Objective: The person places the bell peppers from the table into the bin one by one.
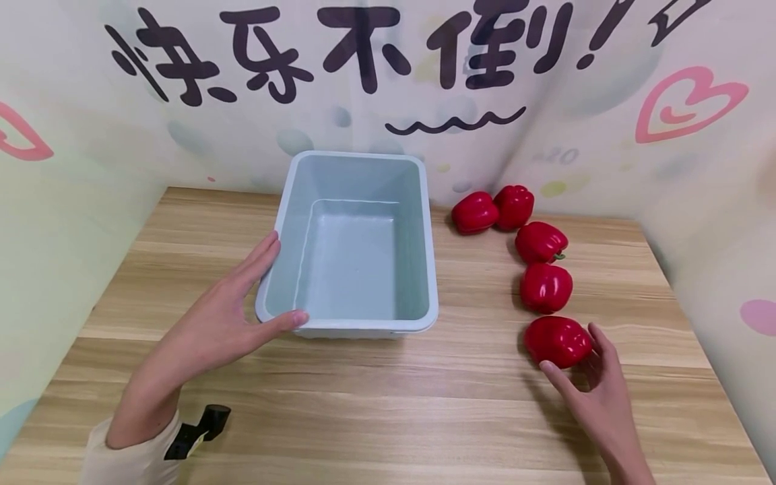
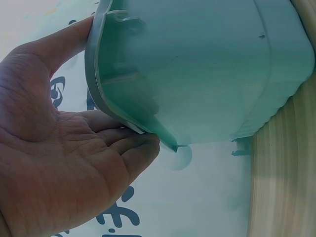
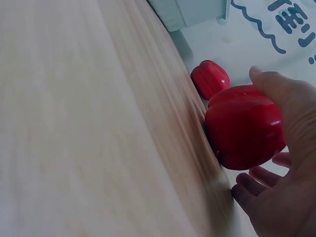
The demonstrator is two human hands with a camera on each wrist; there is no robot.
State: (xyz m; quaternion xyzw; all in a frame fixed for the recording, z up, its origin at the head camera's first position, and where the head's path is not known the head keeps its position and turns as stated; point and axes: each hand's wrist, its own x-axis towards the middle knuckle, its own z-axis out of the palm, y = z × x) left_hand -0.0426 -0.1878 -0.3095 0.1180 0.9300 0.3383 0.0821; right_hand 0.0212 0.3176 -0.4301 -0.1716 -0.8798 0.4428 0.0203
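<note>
A light blue plastic basin (image 1: pixel 358 269) stands on the wooden table, with no contents visible. My left hand (image 1: pixel 236 316) holds its near left corner, thumb on the front rim and fingers along the left rim. The left wrist view shows the fingertips bent under the rim of the basin (image 2: pixel 197 74). My right hand (image 1: pixel 606 391) is spread around the nearest red bell pepper (image 1: pixel 556 341), thumb at its near side, fingers at its right. In the right wrist view, a gap shows between the lower fingers and that pepper (image 3: pixel 244 128); whether the thumb touches it, I cannot tell.
Several more red bell peppers lie in a bent row beyond: one pepper (image 1: pixel 545 288), another with a green stem (image 1: pixel 541 242), and two at the back, a pepper (image 1: pixel 514 207) beside a pepper (image 1: pixel 475 213). A printed backdrop (image 1: pixel 358 121) rises behind the wooden table (image 1: pixel 376 411).
</note>
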